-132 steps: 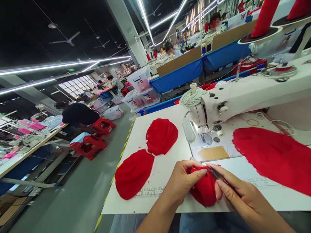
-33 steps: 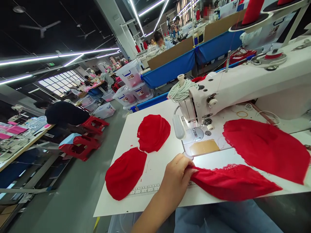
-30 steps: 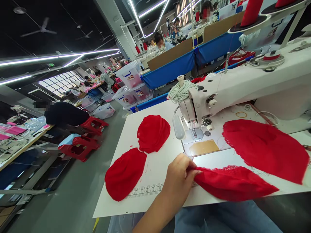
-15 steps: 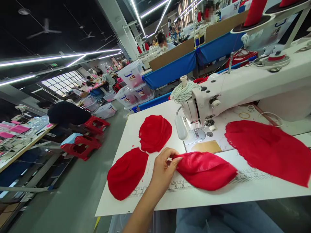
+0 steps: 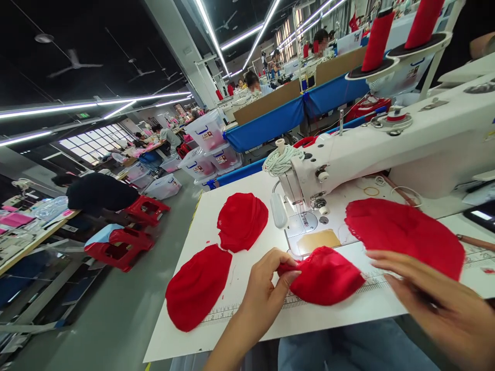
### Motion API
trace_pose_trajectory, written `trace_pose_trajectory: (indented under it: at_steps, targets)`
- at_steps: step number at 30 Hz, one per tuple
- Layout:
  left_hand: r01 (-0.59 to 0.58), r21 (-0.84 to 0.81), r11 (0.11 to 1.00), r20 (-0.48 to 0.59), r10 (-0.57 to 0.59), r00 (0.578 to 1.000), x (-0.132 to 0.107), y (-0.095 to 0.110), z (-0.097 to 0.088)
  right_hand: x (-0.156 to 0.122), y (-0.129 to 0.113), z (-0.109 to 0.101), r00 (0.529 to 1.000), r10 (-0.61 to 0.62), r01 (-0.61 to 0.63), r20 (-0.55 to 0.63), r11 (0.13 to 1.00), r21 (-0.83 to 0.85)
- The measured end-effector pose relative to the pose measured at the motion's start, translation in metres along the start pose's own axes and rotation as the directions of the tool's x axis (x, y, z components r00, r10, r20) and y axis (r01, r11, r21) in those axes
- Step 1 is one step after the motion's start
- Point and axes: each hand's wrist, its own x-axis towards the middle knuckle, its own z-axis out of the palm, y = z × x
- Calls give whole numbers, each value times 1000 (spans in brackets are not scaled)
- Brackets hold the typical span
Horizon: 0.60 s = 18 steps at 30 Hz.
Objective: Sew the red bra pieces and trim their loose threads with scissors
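Observation:
My left hand point(image 5: 270, 281) pinches the left end of a folded red fabric piece point(image 5: 328, 276), which lies over the ruler printed along the table's front. To the right of that piece, my right hand point(image 5: 429, 296) has its fingers stretched out, slightly blurred, with nothing visible in them. Behind it lies a larger red fabric piece point(image 5: 406, 232), partly covered by that hand. On the left of the white table point(image 5: 170, 345) are a rounded red stack of fabric point(image 5: 243, 221) and an oval red piece point(image 5: 199, 287). The sewing machine point(image 5: 348, 154) stands just beyond the folded piece.
A tan patch point(image 5: 319, 240) lies by the needle plate. Red thread cones point(image 5: 379, 41) stand above the machine. Clear plastic boxes point(image 5: 207, 131) are stacked beyond the table. Red stools point(image 5: 119, 247) and a person in dark clothes point(image 5: 100, 190) are at the left.
My right hand has come into view from the right. The folded fabric is bunched shorter, still in my left hand. The view has turned slightly to the right.

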Motion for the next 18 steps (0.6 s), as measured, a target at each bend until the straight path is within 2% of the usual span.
trace_pose_trajectory:
  at_steps: [2,3,6,9,11,13,15,18]
  targets:
    - [-2,-27,1000,-14,1,1000,-2,5,-2,24,-11,19,983,11,-19,184,999,41]
    - [-2,-43,999,-28,1,1000,-2,6,-3,34,-16,28,971,59,-67,231,997,25]
    - [20,-89,996,-79,-27,997,-4,2,-7,49,-26,45,943,91,-100,320,995,12]
    - [106,-145,984,-199,-134,971,-2,-11,-9,43,-26,47,936,67,-98,346,993,73]
    - [187,-231,955,-290,-252,923,1,-20,-7,37,-25,44,921,75,-136,383,981,135]
    - [259,-305,917,-314,-353,881,7,-29,-3,33,-25,43,889,96,-201,447,960,194]
    - [301,-309,902,-299,-392,870,12,-35,0,30,-27,43,861,126,-281,493,926,253]
    - [309,-244,919,-319,-377,870,14,-38,6,30,-28,44,847,166,-356,505,882,307]
